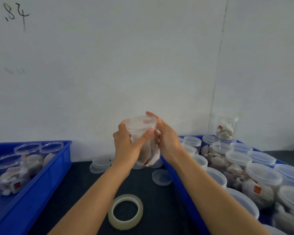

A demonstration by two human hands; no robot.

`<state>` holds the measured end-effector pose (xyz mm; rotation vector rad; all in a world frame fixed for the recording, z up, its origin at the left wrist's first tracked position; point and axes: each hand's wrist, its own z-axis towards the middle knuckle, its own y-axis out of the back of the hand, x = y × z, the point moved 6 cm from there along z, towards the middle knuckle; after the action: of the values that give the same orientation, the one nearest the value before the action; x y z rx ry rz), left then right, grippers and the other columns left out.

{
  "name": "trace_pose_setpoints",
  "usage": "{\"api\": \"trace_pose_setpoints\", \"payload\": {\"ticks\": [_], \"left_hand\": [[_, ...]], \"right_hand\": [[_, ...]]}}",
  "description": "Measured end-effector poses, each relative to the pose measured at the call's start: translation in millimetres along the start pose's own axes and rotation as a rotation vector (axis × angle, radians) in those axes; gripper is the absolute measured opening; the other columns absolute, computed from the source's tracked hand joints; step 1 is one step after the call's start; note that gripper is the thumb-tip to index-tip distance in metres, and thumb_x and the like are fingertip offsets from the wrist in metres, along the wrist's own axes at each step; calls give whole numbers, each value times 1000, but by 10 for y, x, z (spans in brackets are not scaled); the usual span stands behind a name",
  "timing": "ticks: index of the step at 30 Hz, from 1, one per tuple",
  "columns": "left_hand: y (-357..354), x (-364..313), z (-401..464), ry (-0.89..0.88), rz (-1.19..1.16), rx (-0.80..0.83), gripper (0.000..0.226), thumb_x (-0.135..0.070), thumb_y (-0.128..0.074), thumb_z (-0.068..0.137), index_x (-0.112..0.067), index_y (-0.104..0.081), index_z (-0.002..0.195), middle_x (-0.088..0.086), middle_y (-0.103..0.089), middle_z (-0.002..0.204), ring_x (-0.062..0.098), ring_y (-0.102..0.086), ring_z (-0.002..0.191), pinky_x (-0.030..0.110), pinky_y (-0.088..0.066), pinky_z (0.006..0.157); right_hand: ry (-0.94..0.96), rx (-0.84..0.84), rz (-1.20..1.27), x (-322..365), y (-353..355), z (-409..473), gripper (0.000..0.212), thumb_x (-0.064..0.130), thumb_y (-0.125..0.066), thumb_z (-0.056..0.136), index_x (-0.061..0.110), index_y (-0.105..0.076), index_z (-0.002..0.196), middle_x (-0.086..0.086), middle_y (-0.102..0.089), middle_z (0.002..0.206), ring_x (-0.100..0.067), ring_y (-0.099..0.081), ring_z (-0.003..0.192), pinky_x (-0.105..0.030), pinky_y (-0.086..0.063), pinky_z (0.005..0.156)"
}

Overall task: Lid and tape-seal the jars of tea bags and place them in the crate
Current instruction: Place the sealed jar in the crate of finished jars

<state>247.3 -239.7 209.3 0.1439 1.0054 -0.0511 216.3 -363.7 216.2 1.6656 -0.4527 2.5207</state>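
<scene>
I hold a clear jar of tea bags (147, 150) up above the dark table, with a translucent lid (140, 123) on its top. My left hand (128, 143) grips the jar's left side, thumb across its front just under the lid. My right hand (166, 138) lies against the jar's right side, fingertips up at the lid's rim. A roll of clear tape (126, 211) lies flat on the table near me, between my forearms. The blue crate (178, 184) on the right holds several lidded jars.
A second blue crate (46, 175) on the left holds open jars of tea bags (10, 175). Loose lids (100, 164) sit on the table behind the held jar, and one lid (161, 177) leans by the right crate. A white wall stands close behind.
</scene>
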Motion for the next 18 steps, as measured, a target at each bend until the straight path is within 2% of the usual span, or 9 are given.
{"api": "trace_pose_setpoints", "payload": {"ticks": [2, 5, 6, 8, 9, 11, 14, 15, 18], "left_hand": [[-246, -112, 142, -23, 1, 35, 108, -73, -62, 51, -20, -35, 141, -1, -43, 119, 23, -52, 114, 40, -50, 95], [-682, -193, 309, -1, -4, 117, 106, -71, -66, 52, -25, -34, 141, 3, -42, 125, 23, -52, 114, 39, -50, 95], [-841, -214, 348, -6, 0, 146, 102, -68, -70, 55, -26, -35, 141, 3, -43, 126, 21, -53, 112, 38, -50, 94], [-1138, -247, 407, -31, 6, 184, 93, -57, -78, 63, -26, -38, 140, 2, -47, 128, 17, -53, 107, 37, -51, 94], [-1286, -256, 432, -40, 11, 196, 90, -53, -80, 64, -26, -39, 140, 1, -49, 128, 15, -54, 105, 37, -51, 93], [-1590, -240, 465, -34, 33, 236, 86, -52, -81, 65, -26, -42, 137, -4, -53, 125, 14, -56, 106, 36, -50, 93], [-2018, -160, 469, -15, 8, 316, 73, -46, -84, 65, -28, -48, 126, -12, -58, 112, 14, -59, 106, 32, -51, 90], [-2144, -125, 463, -9, -9, 337, 69, -43, -85, 65, -28, -49, 123, -13, -59, 108, 15, -60, 105, 32, -51, 90], [-2472, 7, 451, 23, -23, 380, 70, -39, -84, 67, -23, -49, 126, -7, -61, 115, 16, -60, 107, 36, -51, 92]], "right_hand": [[38, -80, -30, 190, 217, 97, 33, 22, -36, 103, 25, -67, 116, 10, -75, 88, -3, -70, 76, -20, -55, 64], [63, -190, -63, 370, 582, 174, 34, 28, -35, 103, 31, -67, 114, 4, -71, 106, -11, -66, 92, -26, -55, 74], [68, -218, -72, 404, 715, 193, 34, 33, -35, 103, 33, -67, 113, 2, -68, 112, -14, -64, 96, -26, -54, 73], [88, -260, -81, 459, 963, 229, 35, 42, -35, 101, 30, -63, 119, -1, -63, 120, -18, -61, 100, -26, -50, 70], [106, -280, -96, 481, 1094, 253, 37, 44, -37, 100, 26, -59, 123, -2, -61, 122, -20, -59, 104, -28, -51, 73], [154, -335, -152, 508, 1371, 309, 33, 38, -42, 100, 20, -53, 125, -5, -57, 122, -21, -58, 106, -29, -52, 82], [224, -430, -177, 499, 1759, 364, 23, 26, -48, 99, 19, -52, 120, 0, -59, 108, -6, -61, 89, -15, -53, 68], [235, -464, -193, 475, 1880, 381, 22, 25, -47, 100, 19, -53, 120, 0, -58, 107, -4, -60, 88, -14, -52, 68], [212, -550, -216, 338, 2198, 435, 20, 22, -43, 102, 19, -53, 118, -9, -56, 119, -18, -56, 104, -29, -51, 88]]}}
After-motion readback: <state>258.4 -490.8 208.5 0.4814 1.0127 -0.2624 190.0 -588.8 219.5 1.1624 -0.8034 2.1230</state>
